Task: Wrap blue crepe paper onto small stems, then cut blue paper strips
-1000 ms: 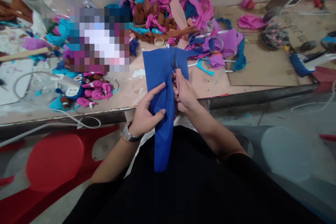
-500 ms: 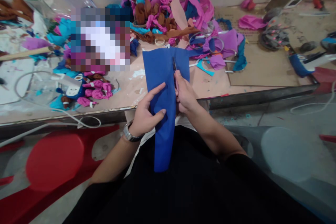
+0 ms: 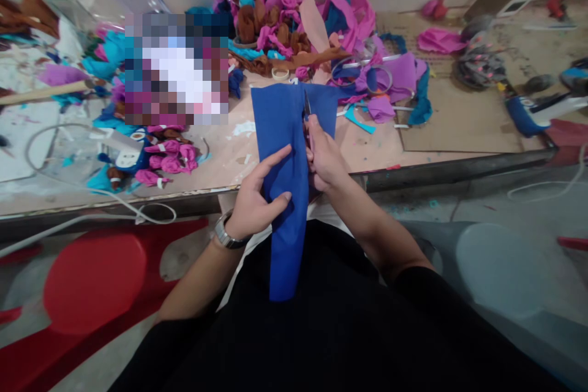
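A long strip of blue fabric [image 3: 282, 135] runs from the workbench down over my lap. My left hand [image 3: 255, 196], with a metal watch on its wrist, pinches the left part of the strip at the bench edge. My right hand [image 3: 324, 159] grips a small pair of scissors [image 3: 307, 111]. Their blades point away from me and sit in a lengthwise cut in the fabric. The handles are hidden inside my fingers.
Heaps of magenta, teal and brown fabric scraps [image 3: 294, 24] cover the back of the workbench [image 3: 220, 159]. Small pink fabric flowers [image 3: 169, 159] and a white cable [image 3: 92, 196] lie at the left. A red stool [image 3: 92, 282] stands at lower left, cardboard [image 3: 459, 116] at right.
My right hand and the scissors have moved a little farther up the blue fabric, away from me. My left hand has kept its hold.
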`<state>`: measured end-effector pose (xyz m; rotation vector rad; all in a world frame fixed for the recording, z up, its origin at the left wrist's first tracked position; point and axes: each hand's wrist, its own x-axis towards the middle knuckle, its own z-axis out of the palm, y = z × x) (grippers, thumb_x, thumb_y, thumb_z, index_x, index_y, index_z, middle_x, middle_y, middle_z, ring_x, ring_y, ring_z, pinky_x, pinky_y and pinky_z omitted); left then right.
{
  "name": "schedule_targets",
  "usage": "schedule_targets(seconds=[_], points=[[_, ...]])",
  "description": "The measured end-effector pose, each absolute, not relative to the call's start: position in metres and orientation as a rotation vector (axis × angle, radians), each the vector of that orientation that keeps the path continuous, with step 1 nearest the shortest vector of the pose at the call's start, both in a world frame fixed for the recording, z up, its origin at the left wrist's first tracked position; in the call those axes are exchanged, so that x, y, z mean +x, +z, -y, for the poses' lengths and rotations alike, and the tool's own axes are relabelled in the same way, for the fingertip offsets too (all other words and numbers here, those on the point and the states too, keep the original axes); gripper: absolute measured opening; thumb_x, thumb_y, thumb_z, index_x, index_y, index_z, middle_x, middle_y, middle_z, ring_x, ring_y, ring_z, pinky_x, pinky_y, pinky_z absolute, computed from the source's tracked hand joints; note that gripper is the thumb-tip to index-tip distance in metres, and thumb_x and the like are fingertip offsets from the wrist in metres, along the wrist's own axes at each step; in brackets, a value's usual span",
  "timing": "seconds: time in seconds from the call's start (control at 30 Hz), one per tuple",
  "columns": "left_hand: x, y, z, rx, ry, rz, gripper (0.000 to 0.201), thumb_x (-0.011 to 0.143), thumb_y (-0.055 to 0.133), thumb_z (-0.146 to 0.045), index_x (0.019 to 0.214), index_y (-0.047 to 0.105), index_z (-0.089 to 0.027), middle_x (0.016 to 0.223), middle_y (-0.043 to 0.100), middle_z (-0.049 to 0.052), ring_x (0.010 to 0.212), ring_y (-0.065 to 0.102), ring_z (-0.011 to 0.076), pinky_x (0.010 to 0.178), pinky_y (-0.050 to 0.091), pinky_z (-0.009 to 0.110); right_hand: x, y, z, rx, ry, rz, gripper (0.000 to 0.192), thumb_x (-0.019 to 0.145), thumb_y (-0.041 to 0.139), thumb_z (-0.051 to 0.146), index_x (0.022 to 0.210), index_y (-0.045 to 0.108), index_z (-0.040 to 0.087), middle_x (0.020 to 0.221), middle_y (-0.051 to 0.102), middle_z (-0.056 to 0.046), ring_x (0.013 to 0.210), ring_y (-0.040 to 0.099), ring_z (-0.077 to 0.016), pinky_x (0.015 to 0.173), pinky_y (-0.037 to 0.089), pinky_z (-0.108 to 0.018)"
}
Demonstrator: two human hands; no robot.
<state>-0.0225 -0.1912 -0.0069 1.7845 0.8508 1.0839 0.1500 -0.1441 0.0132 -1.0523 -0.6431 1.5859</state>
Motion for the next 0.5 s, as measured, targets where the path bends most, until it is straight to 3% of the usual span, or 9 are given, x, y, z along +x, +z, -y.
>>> schedule_targets(seconds=[0.5], points=[[-0.0219, -0.0060, 0.1902, 1.799, 1.081, -0.859, 0.073, 0.090, 0.078, -0.036, 0.157, 0.052, -0.027, 0.160, 0.056, 0.010, 0.149, 0.054, 0.0335, 0.131, 0.038, 0.057, 0.1493, 0.0090, 0.1346, -1.077, 1.552, 0.669, 0.049, 0.098, 0.054, 0.074, 0.086, 0.054, 0.026, 0.053, 0.034, 0.007, 0.045, 0.039, -0.0106, 0.039, 0.029, -0.022]])
